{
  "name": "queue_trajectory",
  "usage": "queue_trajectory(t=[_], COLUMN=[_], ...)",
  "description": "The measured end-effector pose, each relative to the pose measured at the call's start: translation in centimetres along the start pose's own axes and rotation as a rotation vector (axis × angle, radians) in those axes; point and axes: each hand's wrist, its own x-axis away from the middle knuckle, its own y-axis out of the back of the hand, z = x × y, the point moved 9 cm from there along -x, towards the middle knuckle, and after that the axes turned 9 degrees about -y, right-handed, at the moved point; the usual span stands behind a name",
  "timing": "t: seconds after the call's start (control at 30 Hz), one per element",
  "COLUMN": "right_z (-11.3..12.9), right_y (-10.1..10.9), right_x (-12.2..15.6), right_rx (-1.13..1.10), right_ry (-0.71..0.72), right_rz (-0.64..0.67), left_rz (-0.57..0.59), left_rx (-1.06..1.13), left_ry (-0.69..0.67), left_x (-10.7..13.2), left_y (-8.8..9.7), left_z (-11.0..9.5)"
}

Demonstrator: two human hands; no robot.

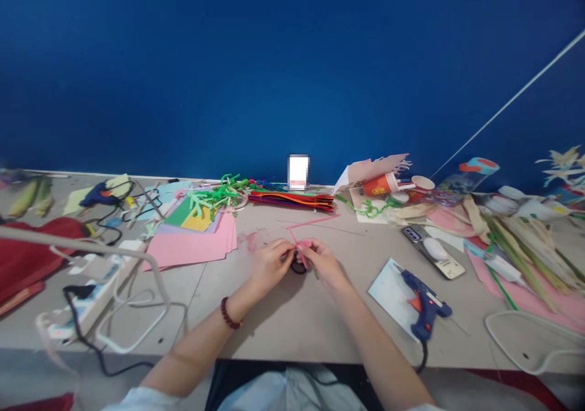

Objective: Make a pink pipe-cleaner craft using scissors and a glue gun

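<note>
Both hands meet over the middle of the table, close together. My left hand [272,262] pinches a pink pipe cleaner [293,235] between thumb and fingers. On the same pink piece, the fingers of my right hand [325,263] are closed too, with a small pink bunch at their tips. Just below the fingertips lies a black looped thing [298,267], perhaps scissor handles, partly covered by the hands. A second, straight pink pipe cleaner [315,221] rests on the table beyond them. Behind that is a bundle of many-coloured pipe cleaners [292,201].
On the right, a blue glue gun [425,310] lies on a pale card, near a phone [434,253]. Pink paper sheets [183,246] and green pipe-cleaner shapes [205,203] are at left, beside a white power strip [95,295] with cables. A lit phone screen [298,172] stands against the blue wall.
</note>
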Motion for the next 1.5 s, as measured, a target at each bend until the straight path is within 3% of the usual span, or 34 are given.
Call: queue_trajectory(t=[0.27, 0.57, 0.77, 1.13, 1.33, 1.5], right_z=[0.06, 0.46, 0.31, 0.12, 0.04, 0.31], right_y=[-0.34, -0.32, -0.62, -0.23, -0.54, -0.23], right_x=[0.17, 0.02, 0.04, 0.23, 0.34, 0.45], right_rx=[0.0, 0.123, 0.07, 0.032, 0.012, 0.049], right_ry=[-0.012, 0.118, 0.096, 0.052, 0.047, 0.066], right_rz=[0.036, 0.038, 0.056, -0.028, 0.013, -0.041], left_rz=[0.001, 0.006, 0.012, -0.018, -0.022, -0.011], left_rx=[-0.03, -0.039, -0.057, -0.027, -0.028, -0.024], left_ry=[-0.035, -0.039, -0.009, -0.013, -0.032, -0.029], left_x=[-0.1, -0.18, -0.1, 0.13, 0.2, 0.2], left_y=[0.13, 0.06, -0.08, -0.2, -0.09, -0.13], left_z=[-0.23, -0.09, 0.24, 0.64, 0.63, 0.54])
